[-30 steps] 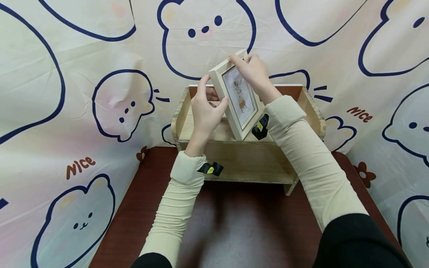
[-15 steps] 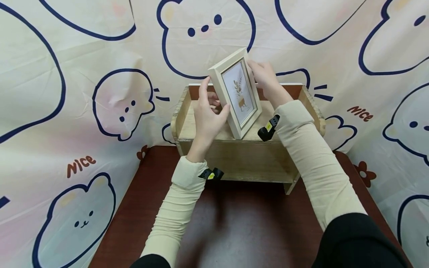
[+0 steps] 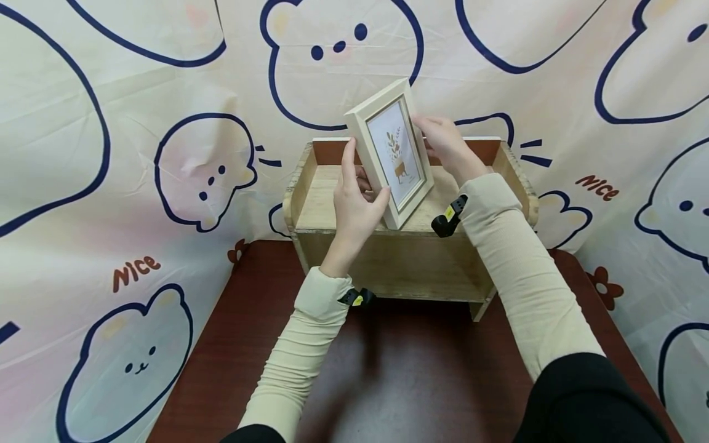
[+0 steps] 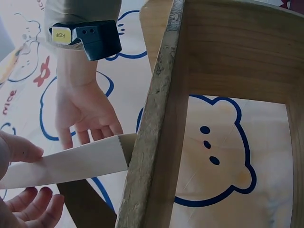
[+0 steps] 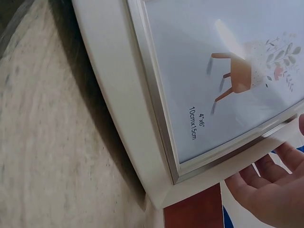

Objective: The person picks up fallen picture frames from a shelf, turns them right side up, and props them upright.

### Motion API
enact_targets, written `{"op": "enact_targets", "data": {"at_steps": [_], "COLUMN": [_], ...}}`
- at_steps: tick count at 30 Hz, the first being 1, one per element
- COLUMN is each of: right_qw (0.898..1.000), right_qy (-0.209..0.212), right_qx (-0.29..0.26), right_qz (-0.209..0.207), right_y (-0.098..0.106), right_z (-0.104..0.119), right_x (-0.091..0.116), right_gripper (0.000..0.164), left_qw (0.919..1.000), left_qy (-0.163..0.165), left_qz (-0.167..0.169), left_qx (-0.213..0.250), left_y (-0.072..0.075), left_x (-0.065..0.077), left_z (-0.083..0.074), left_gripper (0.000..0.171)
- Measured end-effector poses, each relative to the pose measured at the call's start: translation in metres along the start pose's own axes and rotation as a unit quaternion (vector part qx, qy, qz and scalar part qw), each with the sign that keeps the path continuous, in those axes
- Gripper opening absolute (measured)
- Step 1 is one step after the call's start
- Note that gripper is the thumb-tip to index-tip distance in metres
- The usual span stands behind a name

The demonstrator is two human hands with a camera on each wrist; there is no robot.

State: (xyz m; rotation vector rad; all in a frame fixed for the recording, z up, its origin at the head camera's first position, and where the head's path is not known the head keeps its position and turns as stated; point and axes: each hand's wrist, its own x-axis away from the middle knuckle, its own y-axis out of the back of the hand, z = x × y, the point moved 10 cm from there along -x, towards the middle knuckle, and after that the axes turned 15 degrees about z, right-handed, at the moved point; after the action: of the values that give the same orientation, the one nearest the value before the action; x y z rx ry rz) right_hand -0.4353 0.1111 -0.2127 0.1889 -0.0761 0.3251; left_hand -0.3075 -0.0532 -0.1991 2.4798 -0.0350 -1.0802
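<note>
A cream picture frame [image 3: 397, 154] with a plant-pot print stands tilted over the top board of a small wooden shelf [image 3: 399, 261]. In the right wrist view its lower edge lies close along the wood. My left hand [image 3: 357, 206] grips the frame's left side, thumb in front and fingers behind. In the left wrist view that hand [image 4: 35, 209] holds the pale edge from both sides. At the frame's right side is my right hand [image 3: 447, 147], its fingers partly hidden behind the edge. The left wrist view shows these fingers long and relaxed against the frame.
The shelf stands on a dark red-brown table [image 3: 399, 369]. Its raised side panels [image 3: 515, 181] flank the top board, and a reddish-brown strip [image 3: 332, 152] runs along the back. A cloth with bear drawings [image 3: 194, 172] hangs behind and at both sides.
My right hand has left the frame's upper corner and slid down its right side. The left hand has moved slightly lower and right along the left side. The frame has barely moved.
</note>
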Motion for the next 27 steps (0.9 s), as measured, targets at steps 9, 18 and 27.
{"op": "enact_targets", "data": {"at_steps": [9, 18, 27], "right_qw": [1.000, 1.000, 1.000], "right_qy": [-0.002, 0.017, 0.015], "right_qx": [-0.009, -0.013, 0.002], "right_qz": [-0.009, -0.014, -0.026], "right_y": [0.004, 0.009, 0.016], "right_z": [-0.003, -0.003, -0.007], "right_x": [0.005, 0.014, 0.026], "right_gripper": [0.047, 0.045, 0.045], "left_qw": [0.9999, 0.9992, 0.9985], "left_qy": [0.005, -0.003, 0.001], "left_qz": [0.006, 0.028, 0.050], "left_qx": [0.009, 0.028, 0.021], "left_y": [0.002, 0.004, 0.007], "left_x": [0.001, -0.002, -0.008], "left_z": [0.005, 0.013, 0.024], "left_gripper": [0.078, 0.077, 0.069]}}
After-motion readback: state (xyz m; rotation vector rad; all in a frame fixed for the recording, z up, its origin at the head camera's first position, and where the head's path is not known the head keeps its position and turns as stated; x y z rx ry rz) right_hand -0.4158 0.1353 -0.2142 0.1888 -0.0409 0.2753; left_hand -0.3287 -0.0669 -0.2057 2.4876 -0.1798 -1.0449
